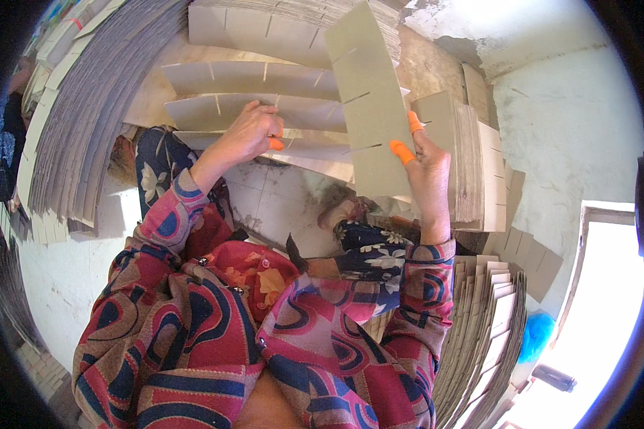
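Observation:
My right hand [428, 161], with orange covers on its thumb and a finger, grips the edge of a slotted cardboard strip [371, 107]. That strip is held up lengthwise, and short slits run in from its edge. Over the nearest of several standing strips, my left hand [254, 132] is closed, its fingers curled and orange-tipped. It seems to pinch the top edge of this near cardboard strip [311, 148], though the fingertips partly hide the contact. Behind it stand a middle strip [243, 111] and a far strip [229, 77], roughly parallel, on a wooden board [193, 54].
Stacks of slotted cardboard surround me: a tall left stack [96, 114], a back stack [257, 28], a right stack [467, 164] and a lower right stack [472, 336]. A blue plastic bag [537, 336] lies near the bright doorway. Another person's dark sleeve [7, 143] shows at far left.

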Action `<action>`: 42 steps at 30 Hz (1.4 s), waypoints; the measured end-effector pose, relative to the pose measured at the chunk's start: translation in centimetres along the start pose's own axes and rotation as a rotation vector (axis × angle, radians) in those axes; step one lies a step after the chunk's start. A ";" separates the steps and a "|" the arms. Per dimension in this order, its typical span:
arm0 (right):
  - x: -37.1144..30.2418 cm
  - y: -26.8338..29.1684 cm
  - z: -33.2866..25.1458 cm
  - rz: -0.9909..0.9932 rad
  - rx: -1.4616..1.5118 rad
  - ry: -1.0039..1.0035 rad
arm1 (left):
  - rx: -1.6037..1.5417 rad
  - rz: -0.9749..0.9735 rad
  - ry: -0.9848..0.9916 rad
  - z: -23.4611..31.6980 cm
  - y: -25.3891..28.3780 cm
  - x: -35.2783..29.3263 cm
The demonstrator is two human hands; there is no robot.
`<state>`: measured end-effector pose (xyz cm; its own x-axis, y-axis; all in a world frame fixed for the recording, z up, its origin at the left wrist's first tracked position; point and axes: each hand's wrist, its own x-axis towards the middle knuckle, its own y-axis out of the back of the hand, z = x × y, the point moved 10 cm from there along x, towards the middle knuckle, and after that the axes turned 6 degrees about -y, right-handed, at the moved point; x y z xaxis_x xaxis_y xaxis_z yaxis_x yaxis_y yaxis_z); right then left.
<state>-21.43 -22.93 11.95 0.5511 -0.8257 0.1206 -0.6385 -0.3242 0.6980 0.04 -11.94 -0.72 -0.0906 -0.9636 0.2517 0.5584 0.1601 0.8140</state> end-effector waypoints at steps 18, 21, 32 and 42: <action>0.8 -1.6 0.5 0.018 -0.104 0.031 | -0.012 0.005 -0.004 0.4 0.5 0.1; 0.5 -1.9 1.3 0.006 -0.070 0.012 | -0.021 0.010 -0.012 0.8 0.2 0.3; 0.8 -1.2 0.6 -0.003 0.043 0.004 | 0.030 -0.071 0.025 -0.3 -0.5 0.4; 1.2 -0.6 0.3 -0.032 -0.091 0.045 | 0.004 -0.060 0.032 0.5 -0.3 0.4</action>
<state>-20.54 -23.84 11.50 0.5951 -0.7934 0.1277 -0.5698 -0.3046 0.7632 -0.53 -12.24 -0.62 -0.0976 -0.9777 0.1857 0.5494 0.1026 0.8292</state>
